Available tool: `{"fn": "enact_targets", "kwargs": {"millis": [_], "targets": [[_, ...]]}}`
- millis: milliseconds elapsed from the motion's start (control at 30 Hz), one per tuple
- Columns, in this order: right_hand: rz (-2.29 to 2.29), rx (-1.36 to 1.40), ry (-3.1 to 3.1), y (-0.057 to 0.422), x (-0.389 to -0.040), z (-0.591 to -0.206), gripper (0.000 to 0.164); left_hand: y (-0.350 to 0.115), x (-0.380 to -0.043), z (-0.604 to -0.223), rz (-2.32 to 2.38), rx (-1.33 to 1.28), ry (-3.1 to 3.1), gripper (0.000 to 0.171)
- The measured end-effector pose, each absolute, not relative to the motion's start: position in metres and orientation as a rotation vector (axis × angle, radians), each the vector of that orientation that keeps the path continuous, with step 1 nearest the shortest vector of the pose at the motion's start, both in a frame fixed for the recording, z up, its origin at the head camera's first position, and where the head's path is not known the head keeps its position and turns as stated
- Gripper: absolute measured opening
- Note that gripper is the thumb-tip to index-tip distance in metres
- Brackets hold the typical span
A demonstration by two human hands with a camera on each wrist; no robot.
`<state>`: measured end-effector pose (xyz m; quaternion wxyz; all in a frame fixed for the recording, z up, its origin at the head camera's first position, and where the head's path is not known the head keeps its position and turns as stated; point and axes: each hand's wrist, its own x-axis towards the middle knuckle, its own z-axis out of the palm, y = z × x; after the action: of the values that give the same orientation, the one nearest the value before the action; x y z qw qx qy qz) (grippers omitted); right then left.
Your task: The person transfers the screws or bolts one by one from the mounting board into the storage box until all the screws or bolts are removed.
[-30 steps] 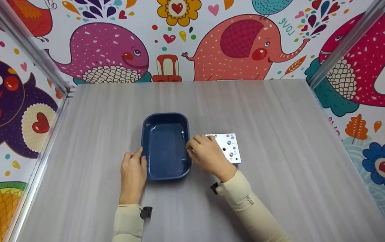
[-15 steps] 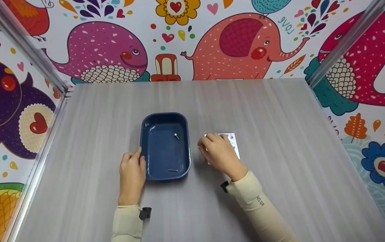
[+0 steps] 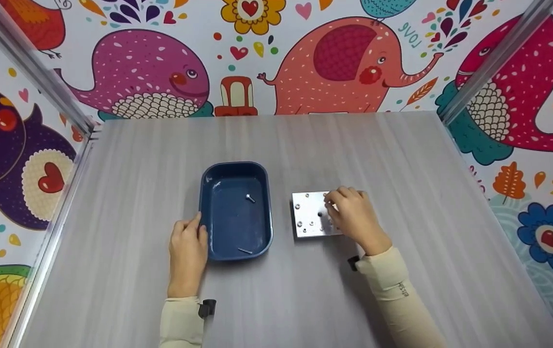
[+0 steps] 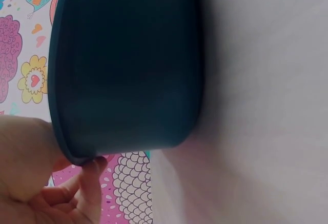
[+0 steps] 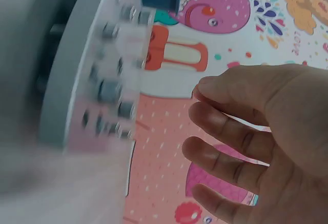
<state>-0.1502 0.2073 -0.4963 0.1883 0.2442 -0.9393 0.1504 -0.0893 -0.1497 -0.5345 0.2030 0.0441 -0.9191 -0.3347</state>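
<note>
In the head view, a deep blue plastic tray (image 3: 235,170) holds a bolt (image 3: 251,197) and a thin screw (image 3: 245,251). My left hand (image 3: 188,256) grips the tray's left rim; the left wrist view shows the thumb and fingers (image 4: 91,183) around the rim's corner. To the tray's right lies a silver metal plate (image 3: 312,208) set with several screws and holes. Over the plate's right part hovers my right hand (image 3: 358,220), covering some of it. Its fingers (image 5: 215,124) are loosely bent and hold nothing in the right wrist view, apart from the screw heads.
Both things stand on a pale wood-grain table (image 3: 378,159). Walls printed with cartoon animals (image 3: 339,72) enclose its back and sides. Metal posts (image 3: 494,67) rise at the two back corners. A narrow strip of table lies between tray and plate.
My right hand has moved from the tray's right rim rightward to above the plate, uncovering the plate's left part. The bolt and screw in the tray have shifted; my left hand stays on the rim.
</note>
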Motion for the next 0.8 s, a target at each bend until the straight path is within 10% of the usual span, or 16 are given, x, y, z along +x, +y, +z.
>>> {"fn": "enact_targets", "kwargs": {"millis": [800], "targets": [[0.402,0.454,-2.811,0.217,-0.151,-0.52,0.009,-0.149,-0.09,-0.536,-0.937,0.116,-2.527,0.031]]}}
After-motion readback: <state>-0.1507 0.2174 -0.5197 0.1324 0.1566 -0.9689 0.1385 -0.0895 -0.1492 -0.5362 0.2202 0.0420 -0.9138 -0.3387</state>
